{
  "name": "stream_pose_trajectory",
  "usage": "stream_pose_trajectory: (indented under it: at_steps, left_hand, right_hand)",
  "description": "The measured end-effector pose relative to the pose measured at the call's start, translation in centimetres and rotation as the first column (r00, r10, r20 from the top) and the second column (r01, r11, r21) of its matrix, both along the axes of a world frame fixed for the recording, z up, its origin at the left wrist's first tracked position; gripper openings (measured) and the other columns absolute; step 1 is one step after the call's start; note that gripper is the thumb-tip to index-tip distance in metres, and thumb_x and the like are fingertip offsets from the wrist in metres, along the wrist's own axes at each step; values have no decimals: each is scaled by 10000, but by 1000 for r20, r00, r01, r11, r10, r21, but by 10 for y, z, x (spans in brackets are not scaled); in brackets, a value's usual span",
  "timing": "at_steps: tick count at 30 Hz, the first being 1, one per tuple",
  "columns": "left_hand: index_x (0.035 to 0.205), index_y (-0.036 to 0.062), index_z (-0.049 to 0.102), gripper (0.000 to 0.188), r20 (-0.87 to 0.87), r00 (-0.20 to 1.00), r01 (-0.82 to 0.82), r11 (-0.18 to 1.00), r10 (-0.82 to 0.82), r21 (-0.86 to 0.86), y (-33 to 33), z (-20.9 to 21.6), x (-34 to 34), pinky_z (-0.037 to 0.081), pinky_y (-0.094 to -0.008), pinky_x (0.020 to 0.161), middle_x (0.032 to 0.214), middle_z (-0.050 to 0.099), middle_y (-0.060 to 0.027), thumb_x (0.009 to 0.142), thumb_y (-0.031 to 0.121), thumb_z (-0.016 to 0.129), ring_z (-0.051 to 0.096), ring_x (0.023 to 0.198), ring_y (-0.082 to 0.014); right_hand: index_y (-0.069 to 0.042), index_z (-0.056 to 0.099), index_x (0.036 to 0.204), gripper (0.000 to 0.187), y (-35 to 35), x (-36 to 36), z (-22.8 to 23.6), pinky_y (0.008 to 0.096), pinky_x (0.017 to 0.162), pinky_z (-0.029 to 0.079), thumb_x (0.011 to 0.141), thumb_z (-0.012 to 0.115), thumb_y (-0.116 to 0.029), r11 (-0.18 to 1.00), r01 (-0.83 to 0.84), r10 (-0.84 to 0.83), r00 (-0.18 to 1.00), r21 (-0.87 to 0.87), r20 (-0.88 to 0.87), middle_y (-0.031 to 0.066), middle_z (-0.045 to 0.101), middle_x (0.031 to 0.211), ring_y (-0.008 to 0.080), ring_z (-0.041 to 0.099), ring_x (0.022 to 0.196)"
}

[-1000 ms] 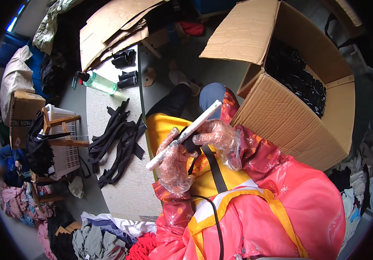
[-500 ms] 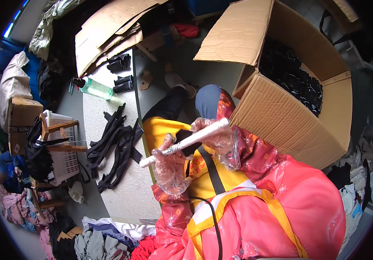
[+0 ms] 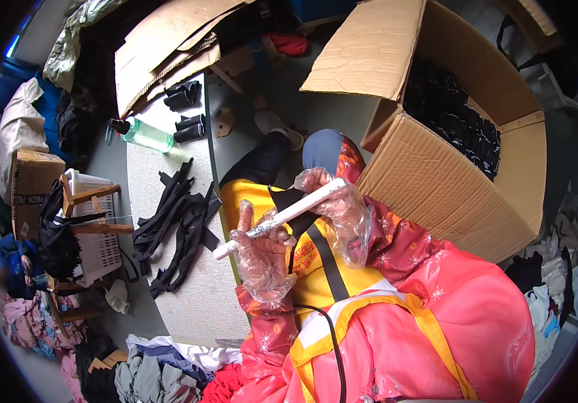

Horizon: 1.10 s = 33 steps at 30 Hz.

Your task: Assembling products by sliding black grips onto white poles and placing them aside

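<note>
A white rod (image 3: 302,207), with a silvery patch near its left part, slants across in front of my body. My left hand (image 3: 262,252), in a clear plastic glove, holds its lower left part, with one finger pointing up. My right hand (image 3: 342,215), gloved the same way, is closed round the upper right end. Behind the rod, between both hands, is a piece of black fabric (image 3: 287,200), partly hidden. Left of my hands, several black fabric strips (image 3: 185,221) lie loosely on the pale table (image 3: 191,316).
Two black rolls (image 3: 189,128) and a green spray bottle (image 3: 148,136) are farther along the table, near flat cardboard (image 3: 161,47). At the right stands an open carton (image 3: 450,188) with black items inside. Clothes (image 3: 161,376) are piled at lower left. A white basket (image 3: 97,255) stands far left.
My left hand has loosened a little, one finger now pointing up beside the rod. The rod has shifted slightly left at its right end, and more of the black fabric shows behind it.
</note>
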<state>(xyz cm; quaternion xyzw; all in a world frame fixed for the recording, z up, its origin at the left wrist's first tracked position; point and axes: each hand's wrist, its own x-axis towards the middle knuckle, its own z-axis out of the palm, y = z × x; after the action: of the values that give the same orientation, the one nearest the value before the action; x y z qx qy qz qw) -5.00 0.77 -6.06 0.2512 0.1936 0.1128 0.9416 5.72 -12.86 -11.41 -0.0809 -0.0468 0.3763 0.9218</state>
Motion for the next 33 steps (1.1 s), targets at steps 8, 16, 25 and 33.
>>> stream_pose_trajectory:
  at_steps: [8,16,25,33]
  left_hand:
    - [1298,114,465,587,-29,999,-42,997,44,63,5,-4,-1,528,-318,642,1056,613,-183,846,471,574,609,729,-208]
    - [1334,26,372,670,8,994,108,983,-111,151,-14,2,8,336,-383,1027,1290,446,-157,870,469,562,450,1194,-243]
    - [1147,19,505,282,-71,997,-5,970,23,244,-15,-2,4,493,-341,840,1054,553,-92,893,119,571,552,969,-176]
    - [1081,42,551,212,-89,996,-8,993,19,117,-23,18,6,492,-239,766,921,594,-26,887,118,589,574,834,-98]
  right_hand:
    - [-12,532,1069,326,-3,-13,40,257,901,434,760,589,73,897,213,-144,969,-388,199,66,529,1062,160,563,981]
    - [-1,538,1059,287,8,-18,38,328,932,448,794,636,52,826,358,-217,915,-435,340,80,543,1044,213,582,1010]
    - [-8,551,1025,284,7,-18,31,330,908,468,773,670,45,828,373,-241,910,-417,337,82,578,1003,239,587,1020]
    - [-21,549,1057,327,6,-21,44,257,855,470,765,669,65,834,338,-280,940,-435,193,59,573,970,150,575,936]
